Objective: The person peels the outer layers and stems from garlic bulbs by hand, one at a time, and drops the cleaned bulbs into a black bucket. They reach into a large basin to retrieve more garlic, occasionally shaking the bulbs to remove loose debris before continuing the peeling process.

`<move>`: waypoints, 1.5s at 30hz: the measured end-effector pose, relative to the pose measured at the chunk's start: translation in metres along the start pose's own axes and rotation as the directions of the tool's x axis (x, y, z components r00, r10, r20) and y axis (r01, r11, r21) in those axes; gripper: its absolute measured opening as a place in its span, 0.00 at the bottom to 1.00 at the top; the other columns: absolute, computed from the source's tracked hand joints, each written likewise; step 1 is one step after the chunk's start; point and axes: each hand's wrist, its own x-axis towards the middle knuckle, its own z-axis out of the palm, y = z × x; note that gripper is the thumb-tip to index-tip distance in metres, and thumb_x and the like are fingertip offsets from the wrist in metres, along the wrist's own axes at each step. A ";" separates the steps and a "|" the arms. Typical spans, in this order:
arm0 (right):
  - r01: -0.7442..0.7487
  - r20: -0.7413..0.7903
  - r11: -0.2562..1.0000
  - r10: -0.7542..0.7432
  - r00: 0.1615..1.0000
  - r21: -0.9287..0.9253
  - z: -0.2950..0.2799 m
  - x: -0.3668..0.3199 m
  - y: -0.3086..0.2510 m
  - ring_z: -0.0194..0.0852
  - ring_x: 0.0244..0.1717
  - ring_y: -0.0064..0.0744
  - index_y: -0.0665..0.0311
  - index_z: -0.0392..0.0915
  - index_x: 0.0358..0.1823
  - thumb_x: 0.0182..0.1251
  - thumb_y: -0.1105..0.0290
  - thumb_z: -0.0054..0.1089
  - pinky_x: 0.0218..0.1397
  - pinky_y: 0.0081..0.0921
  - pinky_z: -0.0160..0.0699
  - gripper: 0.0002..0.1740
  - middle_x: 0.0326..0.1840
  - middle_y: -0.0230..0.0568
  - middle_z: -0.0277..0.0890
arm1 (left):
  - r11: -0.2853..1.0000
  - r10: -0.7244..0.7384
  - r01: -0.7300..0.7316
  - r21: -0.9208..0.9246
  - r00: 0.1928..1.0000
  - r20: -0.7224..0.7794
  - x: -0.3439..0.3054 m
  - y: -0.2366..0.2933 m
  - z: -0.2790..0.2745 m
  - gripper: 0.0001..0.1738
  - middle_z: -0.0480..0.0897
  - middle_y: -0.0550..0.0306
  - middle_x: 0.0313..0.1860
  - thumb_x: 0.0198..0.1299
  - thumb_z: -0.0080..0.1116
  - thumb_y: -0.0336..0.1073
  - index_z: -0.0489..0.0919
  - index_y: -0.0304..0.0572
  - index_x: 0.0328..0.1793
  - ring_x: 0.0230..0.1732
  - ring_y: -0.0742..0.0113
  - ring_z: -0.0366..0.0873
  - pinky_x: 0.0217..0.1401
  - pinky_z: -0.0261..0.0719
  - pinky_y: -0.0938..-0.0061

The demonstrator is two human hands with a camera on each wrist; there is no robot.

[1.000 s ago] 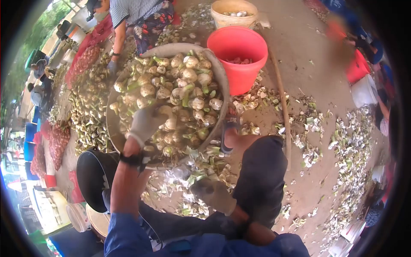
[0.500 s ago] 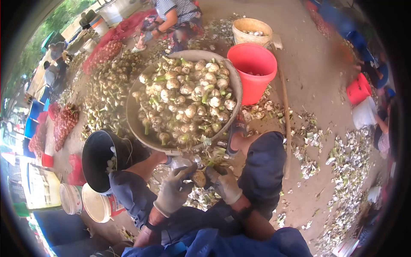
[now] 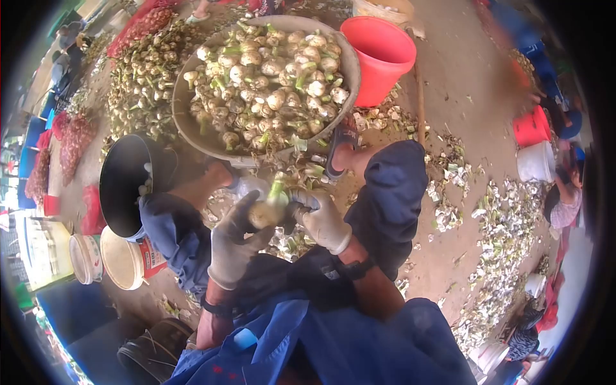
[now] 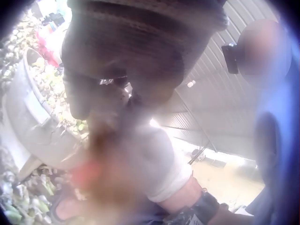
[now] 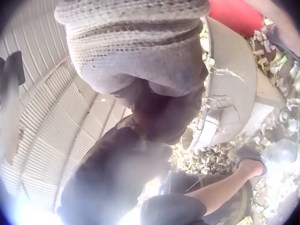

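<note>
A garlic bulb (image 3: 263,215) with a short green stem (image 3: 276,191) sits between my two gloved hands, low over my lap in the head view. My left hand (image 3: 232,247) grips it from the left, thumb and fingers bent about it. On the other side my right hand (image 3: 326,222) has its fingers curled in against the bulb and stem. Dark glove fingers partly cover the bulb. Both wrist views show mostly the gloves close up, the left hand (image 4: 126,42) and the right hand (image 5: 136,54), and they hide the bulb.
A wide tub (image 3: 181,119) heaped with garlic bulbs (image 3: 276,96) stands before my feet. Beside it are a red bucket (image 3: 378,77) and a black bucket (image 3: 122,192). A wooden handle (image 3: 421,109) lies right of the red bucket. Peelings (image 3: 507,237) litter the ground.
My left hand has come back from the tub to my lap, where both hands now meet at a bulb. The bulb has turned stem up, and the head view has tilted down.
</note>
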 end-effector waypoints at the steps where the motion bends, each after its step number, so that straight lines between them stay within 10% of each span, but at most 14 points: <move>1: 0.001 -0.003 1.000 -0.001 1.000 0.001 -0.001 0.000 -0.003 0.76 0.38 0.19 0.73 0.82 0.46 0.70 0.81 0.60 0.44 0.25 0.79 0.07 0.38 0.39 0.85 | 1.000 0.001 -0.001 0.002 1.000 0.003 0.001 0.005 0.000 0.38 0.82 0.54 0.57 0.59 0.72 0.25 0.70 0.25 0.76 0.51 0.74 0.80 0.53 0.81 0.78; 11: -0.090 0.062 0.943 0.074 0.995 0.321 -0.009 0.000 -0.018 0.79 0.47 0.17 0.70 0.83 0.56 0.66 0.75 0.73 0.50 0.21 0.80 0.17 0.50 0.34 0.87 | 0.961 0.071 -0.093 0.260 0.993 0.094 0.003 -0.005 -0.004 0.44 0.83 0.49 0.59 0.54 0.73 0.30 0.68 0.29 0.79 0.55 0.64 0.83 0.57 0.82 0.72; 15: 0.041 0.011 0.973 -0.045 0.999 0.225 -0.011 -0.006 -0.001 0.82 0.47 0.17 0.69 0.82 0.58 0.66 0.77 0.73 0.53 0.21 0.81 0.19 0.50 0.34 0.87 | 0.929 -0.083 0.164 -0.331 0.966 0.245 0.000 -0.003 -0.008 0.40 0.83 0.41 0.58 0.64 0.65 0.47 0.69 0.30 0.77 0.50 0.59 0.85 0.52 0.85 0.69; 18: -0.007 -0.043 0.941 0.023 0.999 0.337 -0.006 -0.011 -0.016 0.81 0.47 0.17 0.69 0.81 0.59 0.66 0.79 0.71 0.52 0.22 0.81 0.20 0.50 0.34 0.87 | 0.313 -0.262 0.523 -0.793 0.850 0.458 0.005 -0.004 0.001 0.39 0.85 0.37 0.53 0.75 0.48 0.63 0.72 0.29 0.69 0.44 0.52 0.87 0.40 0.88 0.62; 21: -0.062 -0.097 0.918 0.109 0.989 0.392 -0.004 -0.008 -0.009 0.81 0.47 0.18 0.70 0.81 0.61 0.67 0.79 0.69 0.52 0.23 0.81 0.20 0.50 0.33 0.87 | 0.686 -0.268 0.496 -0.532 0.852 0.449 0.015 -0.018 -0.010 0.40 0.86 0.39 0.47 0.76 0.47 0.64 0.69 0.30 0.73 0.40 0.52 0.88 0.39 0.89 0.63; 25: -0.155 -0.051 0.951 0.175 0.983 0.267 -0.005 -0.008 0.002 0.81 0.47 0.21 0.70 0.79 0.62 0.67 0.79 0.69 0.52 0.23 0.80 0.22 0.50 0.35 0.87 | 0.981 0.079 -0.070 0.181 0.996 -0.042 0.009 -0.024 0.021 0.44 0.86 0.46 0.44 0.74 0.50 0.66 0.70 0.26 0.73 0.36 0.64 0.86 0.37 0.85 0.73; 31: -0.036 0.069 0.948 0.015 0.997 0.317 -0.020 -0.010 0.002 0.84 0.51 0.27 0.73 0.77 0.63 0.68 0.76 0.69 0.57 0.25 0.82 0.23 0.52 0.40 0.86 | 0.824 -0.222 0.342 -0.452 0.928 0.298 0.014 -0.004 -0.006 0.28 0.85 0.49 0.47 0.75 0.59 0.41 0.70 0.28 0.72 0.33 0.67 0.85 0.32 0.83 0.76; 33: -0.244 0.270 0.393 -0.010 0.963 0.886 -0.024 -0.015 -0.002 0.85 0.54 0.34 0.74 0.77 0.62 0.67 0.79 0.67 0.59 0.29 0.84 0.22 0.55 0.43 0.85 | 0.979 0.117 -0.155 0.131 0.958 0.261 0.017 -0.001 -0.002 0.21 0.85 0.47 0.50 0.75 0.52 0.34 0.73 0.29 0.69 0.33 0.64 0.86 0.33 0.85 0.72; 34: -0.275 0.299 0.260 -0.058 0.952 0.926 -0.024 -0.020 -0.009 0.85 0.56 0.39 0.74 0.78 0.61 0.68 0.81 0.64 0.59 0.32 0.84 0.20 0.56 0.46 0.84 | 0.765 -0.170 0.318 -0.560 0.938 0.301 0.023 -0.008 -0.004 0.20 0.85 0.47 0.51 0.69 0.53 0.24 0.76 0.30 0.66 0.35 0.62 0.87 0.34 0.86 0.70; 35: -0.275 0.299 0.259 -0.058 0.953 0.926 -0.022 -0.022 -0.012 0.85 0.56 0.39 0.74 0.78 0.61 0.68 0.81 0.64 0.59 0.32 0.84 0.20 0.56 0.46 0.84 | 0.765 -0.170 0.318 -0.559 0.938 0.301 0.023 -0.007 -0.004 0.20 0.85 0.47 0.51 0.69 0.53 0.24 0.76 0.30 0.66 0.35 0.62 0.87 0.34 0.86 0.70; 36: -0.286 0.305 0.296 -0.021 0.952 0.912 -0.021 -0.025 -0.013 0.86 0.56 0.38 0.74 0.78 0.61 0.69 0.79 0.65 0.59 0.32 0.84 0.20 0.56 0.45 0.85 | 0.998 0.031 -0.022 -0.057 0.987 0.158 0.022 0.001 0.000 0.20 0.85 0.48 0.52 0.68 0.54 0.23 0.77 0.30 0.66 0.38 0.63 0.87 0.37 0.86 0.71; 38: -0.298 0.309 0.331 0.020 0.951 0.895 -0.021 -0.027 -0.009 0.86 0.55 0.36 0.74 0.78 0.61 0.70 0.78 0.66 0.59 0.31 0.85 0.19 0.56 0.44 0.85 | 0.565 0.466 -0.478 0.672 0.857 0.218 0.031 -0.037 -0.025 0.17 0.85 0.54 0.52 0.71 0.56 0.27 0.79 0.28 0.64 0.45 0.69 0.85 0.49 0.82 0.75; 41: -0.204 0.241 0.561 0.009 0.971 0.802 -0.024 -0.027 -0.006 0.86 0.54 0.34 0.73 0.79 0.60 0.70 0.76 0.67 0.57 0.30 0.85 0.19 0.55 0.43 0.85 | 0.962 0.141 -0.127 0.240 0.989 -0.044 0.031 -0.012 -0.026 0.15 0.84 0.58 0.49 0.72 0.59 0.30 0.81 0.27 0.60 0.46 0.75 0.81 0.53 0.78 0.78; 45: -0.136 0.214 0.683 -0.031 0.976 0.718 -0.021 -0.023 -0.013 0.86 0.51 0.30 0.72 0.79 0.60 0.71 0.77 0.66 0.54 0.27 0.85 0.17 0.53 0.41 0.86 | 0.957 0.193 -0.190 0.217 0.981 0.009 0.024 0.024 -0.013 0.11 0.83 0.63 0.41 0.66 0.67 0.28 0.85 0.29 0.52 0.42 0.78 0.79 0.46 0.77 0.80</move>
